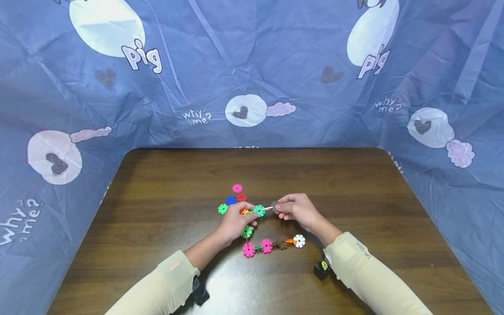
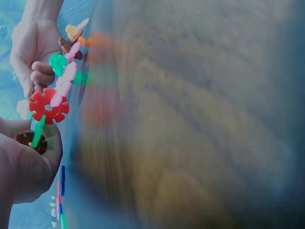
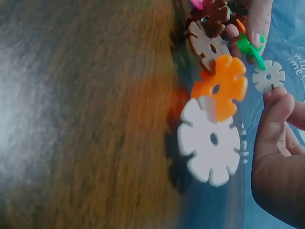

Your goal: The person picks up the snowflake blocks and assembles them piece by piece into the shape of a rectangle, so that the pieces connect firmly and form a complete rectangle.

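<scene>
Notched plastic snowflake discs are slotted together in a bent chain. My left hand [image 1: 236,223] grips the chain at an orange disc [image 1: 244,212], its fingers covering part of it. From there a teal disc [image 1: 259,211] and a white disc [image 3: 268,76] reach toward my right hand [image 1: 298,210]. That hand pinches a dark brown disc [image 1: 275,206] between thumb and fingers, its edge at the white disc's rim. The chain's other arm runs nearer me through a green disc [image 1: 246,231], pink discs [image 1: 266,246] and a brown disc to a white end disc [image 1: 299,241].
Loose discs lie on the wooden table [image 1: 173,183] beyond my left hand: pink [image 1: 237,188], red [image 1: 242,197], blue [image 1: 231,200] and green [image 1: 222,208]. A blue printed cloth [image 1: 252,65] hangs around the table's back and sides.
</scene>
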The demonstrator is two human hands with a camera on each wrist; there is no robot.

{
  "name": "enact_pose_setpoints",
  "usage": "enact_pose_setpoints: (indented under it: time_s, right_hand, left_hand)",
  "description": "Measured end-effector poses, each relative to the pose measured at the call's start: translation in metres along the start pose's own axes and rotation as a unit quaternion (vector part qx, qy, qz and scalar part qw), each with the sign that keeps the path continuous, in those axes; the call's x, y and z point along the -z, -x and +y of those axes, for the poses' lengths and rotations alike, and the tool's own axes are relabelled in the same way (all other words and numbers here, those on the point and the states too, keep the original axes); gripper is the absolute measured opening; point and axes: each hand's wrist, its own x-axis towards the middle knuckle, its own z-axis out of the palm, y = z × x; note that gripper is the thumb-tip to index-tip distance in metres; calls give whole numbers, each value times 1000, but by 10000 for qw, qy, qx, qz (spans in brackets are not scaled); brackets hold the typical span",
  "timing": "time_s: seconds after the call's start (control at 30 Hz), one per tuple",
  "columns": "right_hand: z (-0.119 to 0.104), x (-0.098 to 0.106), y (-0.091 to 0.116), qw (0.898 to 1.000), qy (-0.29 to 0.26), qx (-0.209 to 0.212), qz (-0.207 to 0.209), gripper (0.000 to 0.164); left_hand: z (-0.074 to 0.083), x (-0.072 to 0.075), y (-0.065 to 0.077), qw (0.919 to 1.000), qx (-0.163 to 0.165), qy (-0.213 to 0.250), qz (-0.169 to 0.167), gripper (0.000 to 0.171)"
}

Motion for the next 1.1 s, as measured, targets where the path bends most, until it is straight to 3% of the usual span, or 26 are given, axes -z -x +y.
enact_pose_setpoints:
  time_s: [0.37,0.63,0.87,1.0,1.1]
  right_hand:
    - [-4,-7,-7,9999,84,110,-16,13]
    - [2,-9,-5,9998,7,167,94,16]
    - [-3,-5,-11,9970,699,321,-128,23]
    - [-10,-9,-14,9923,1114,324,-429,25]
    - [-16,-17,-13,9847,1500,356,-810,24]
  left_hand:
    - [-2,-4,2,9985,90,480,241,14]
    - [-2,-6,5,9984,70,529,211,15]
    - [3,-8,17,9992,94,206,-333,27]
    - [9,-6,24,9966,152,-26,-805,34]
    - [11,-4,30,9929,385,38,-1122,40]
